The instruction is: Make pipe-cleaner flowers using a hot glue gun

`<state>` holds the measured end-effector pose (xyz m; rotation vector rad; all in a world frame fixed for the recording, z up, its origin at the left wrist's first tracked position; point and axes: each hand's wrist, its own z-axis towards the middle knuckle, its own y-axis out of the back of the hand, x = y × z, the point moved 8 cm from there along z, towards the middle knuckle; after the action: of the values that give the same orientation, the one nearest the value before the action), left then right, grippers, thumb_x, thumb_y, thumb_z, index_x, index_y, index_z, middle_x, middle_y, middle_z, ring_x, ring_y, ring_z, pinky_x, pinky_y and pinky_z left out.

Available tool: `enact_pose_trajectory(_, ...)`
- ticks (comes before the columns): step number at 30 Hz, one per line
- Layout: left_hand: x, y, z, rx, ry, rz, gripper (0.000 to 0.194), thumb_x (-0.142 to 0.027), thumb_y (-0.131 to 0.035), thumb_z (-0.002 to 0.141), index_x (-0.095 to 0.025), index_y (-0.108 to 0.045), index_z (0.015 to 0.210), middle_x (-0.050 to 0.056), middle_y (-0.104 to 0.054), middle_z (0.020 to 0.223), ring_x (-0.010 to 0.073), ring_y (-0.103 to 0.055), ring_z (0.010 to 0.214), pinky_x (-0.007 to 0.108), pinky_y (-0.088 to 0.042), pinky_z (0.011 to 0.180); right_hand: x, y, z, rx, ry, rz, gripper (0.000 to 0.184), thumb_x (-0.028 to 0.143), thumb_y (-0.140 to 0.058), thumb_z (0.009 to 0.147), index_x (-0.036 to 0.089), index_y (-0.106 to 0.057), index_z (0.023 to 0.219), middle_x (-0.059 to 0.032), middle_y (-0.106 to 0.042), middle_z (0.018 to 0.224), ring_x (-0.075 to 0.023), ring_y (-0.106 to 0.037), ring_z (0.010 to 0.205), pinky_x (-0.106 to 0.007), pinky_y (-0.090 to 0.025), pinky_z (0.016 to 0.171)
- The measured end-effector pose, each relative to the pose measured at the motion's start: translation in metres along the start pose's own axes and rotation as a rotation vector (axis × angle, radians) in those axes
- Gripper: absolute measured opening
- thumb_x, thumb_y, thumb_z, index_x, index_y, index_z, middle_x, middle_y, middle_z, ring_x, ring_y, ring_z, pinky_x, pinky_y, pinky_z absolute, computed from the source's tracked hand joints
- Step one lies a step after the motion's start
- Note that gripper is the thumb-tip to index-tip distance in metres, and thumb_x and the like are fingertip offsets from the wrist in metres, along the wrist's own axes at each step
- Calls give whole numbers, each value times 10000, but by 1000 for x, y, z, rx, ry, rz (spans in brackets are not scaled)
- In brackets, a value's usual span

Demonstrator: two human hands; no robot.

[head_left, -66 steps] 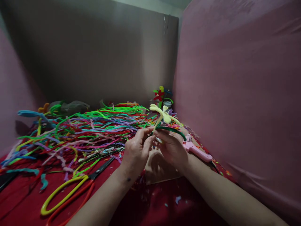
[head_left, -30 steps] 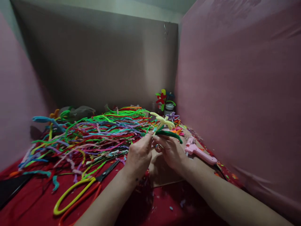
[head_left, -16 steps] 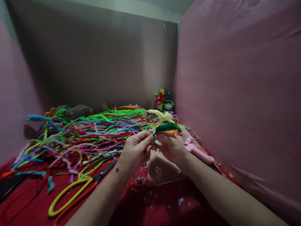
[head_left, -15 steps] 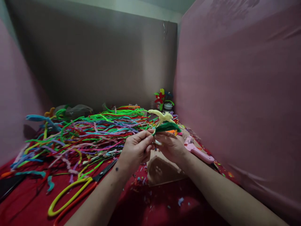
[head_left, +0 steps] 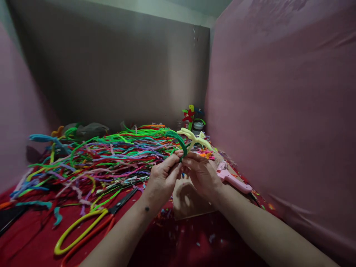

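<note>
Two hands in the head view, both pinched in narrow: the left hand (head_left: 162, 180) has its thumb and fingertips on the base of a dark green fuzzy leaf (head_left: 178, 138), and the right hand (head_left: 203, 174) seems to grip the stem of a pale yellow flower (head_left: 196, 139) right next to it. Flower and leaf are up in the air over the far end of a cardboard sheet (head_left: 191, 209), which lies toward the right side of the red-covered table (head_left: 27, 241). For a neat join, I'd let one hand just steady the stem while the other lays the leaf base snug against it, pinching right at the join so the leaf doesn't swing round, and I'd go easy on the petals since they probably bend easily. Container-wise, a white-lidded pot (head_left: 198, 127) is by the table's far right corner; can't see inside it. Red and yellow flowers (head_left: 189, 113) stand just beside it, but what holds them up is hard to tell. Near the far left corner there's a see-through bag (head_left: 91, 130), contents too murky to call.
</note>
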<state>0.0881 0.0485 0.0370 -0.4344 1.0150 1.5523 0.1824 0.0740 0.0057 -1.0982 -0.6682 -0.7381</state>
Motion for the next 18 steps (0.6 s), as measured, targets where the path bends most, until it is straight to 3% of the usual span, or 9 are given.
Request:
enact_pose_trajectory(6, -4, 3, -3, -73, -140, 199, 116, -172, -470, 835, -168, -585, 822, -39, -503, 616, 79, -449, 547, 180, -367, 565, -2, 1, 0, -22, 27, -16, 63, 187, -693, 629, 219, -713, 680, 29, -602, 623, -91, -430, 526, -241, -344, 532)
enact_pose_trajectory(9, 2, 3, -2, -109, -140, 252, 118, -163, -471, 826, -168, -588, 818, -31, -535, 633, 82, -471, 551, 182, -369, 562, -6, 5, 1, -29, 33, -83, 67, 205, -672, 656, 228, -714, 703, 16, -630, 649, -106, -462, 546, -245, -353, 536)
enact_pose_trajectory(14, 10, 5, 0, -138, -38, 201, 123, -175, -481, 805, -187, -598, 773, -43, -507, 580, 90, -443, 526, 196, -355, 548, -11, 11, 4, -37, 27, -147, 92, 256, -647, 701, 240, -716, 759, -3, -641, 676, -134, -510, 595, -261, -386, 570)
enact_pose_trajectory(18, 25, 1, 1, -70, 184, -101, 142, -268, -532, 793, -182, -580, 691, -47, -450, 551, 84, -396, 504, 192, -322, 493, -11, 15, 6, -48, 35, -160, 75, 280, -664, 699, 234, -717, 726, -15, -630, 676, -139, -502, 601, -275, -400, 585)
